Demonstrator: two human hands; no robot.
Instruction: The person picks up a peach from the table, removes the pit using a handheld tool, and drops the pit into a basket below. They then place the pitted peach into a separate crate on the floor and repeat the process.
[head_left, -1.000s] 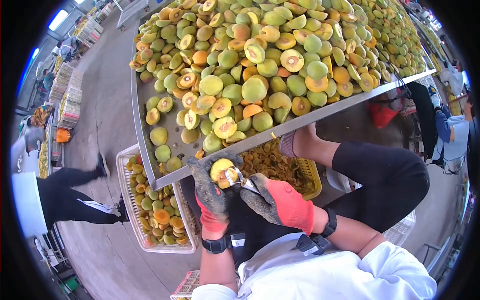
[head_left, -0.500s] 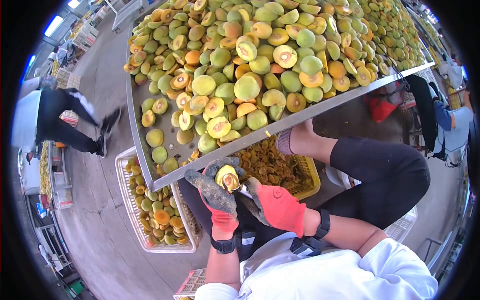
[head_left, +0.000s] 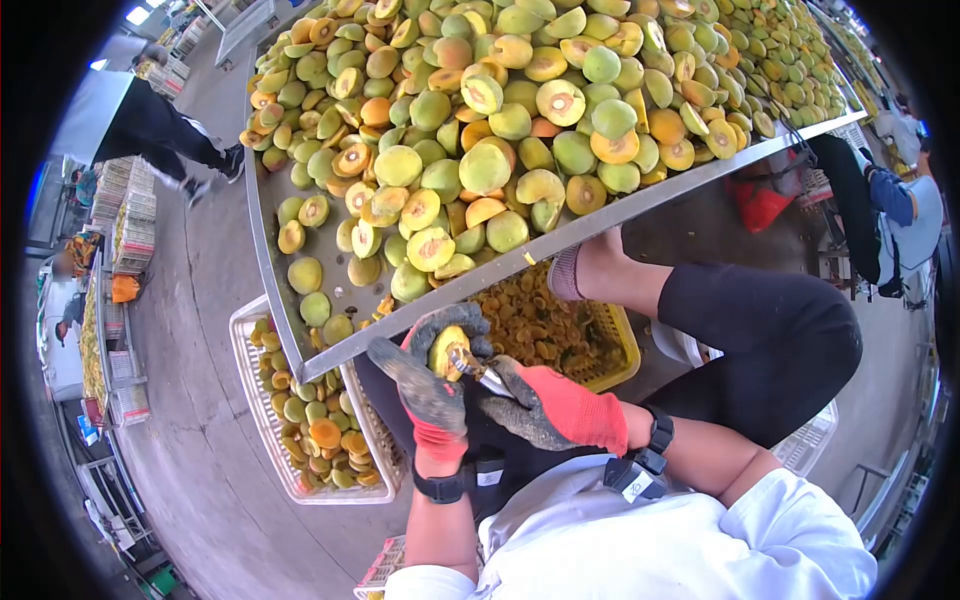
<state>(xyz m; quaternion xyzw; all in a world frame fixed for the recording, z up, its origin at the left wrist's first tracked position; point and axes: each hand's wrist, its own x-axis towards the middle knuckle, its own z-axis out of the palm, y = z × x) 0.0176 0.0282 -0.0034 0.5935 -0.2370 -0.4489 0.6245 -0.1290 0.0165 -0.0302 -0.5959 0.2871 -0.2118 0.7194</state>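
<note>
My left hand (head_left: 430,375), in a red and dark grey glove, is wrapped round a halved fruit (head_left: 449,352) with its cut face toward my other hand. My right hand (head_left: 545,403), gloved alike, grips a small metal tool (head_left: 487,376). The tool's tip is at the brown centre of the fruit. Both hands are over my lap, just below the front rim of a metal table (head_left: 440,298). Halved green and orange fruits (head_left: 484,168) lie heaped on that table.
Below the table, a white crate (head_left: 378,438) of halved fruit stands left and a yellow basket (head_left: 628,345) of brownish pieces stands behind my hands. A person (head_left: 135,115) is at the upper left, another (head_left: 905,215) at the right. A red bag (head_left: 762,200) hangs under the table.
My right hand and the tool have shifted slightly right and down, and more of the tool's metal shows. The person at the left has moved up in the view.
</note>
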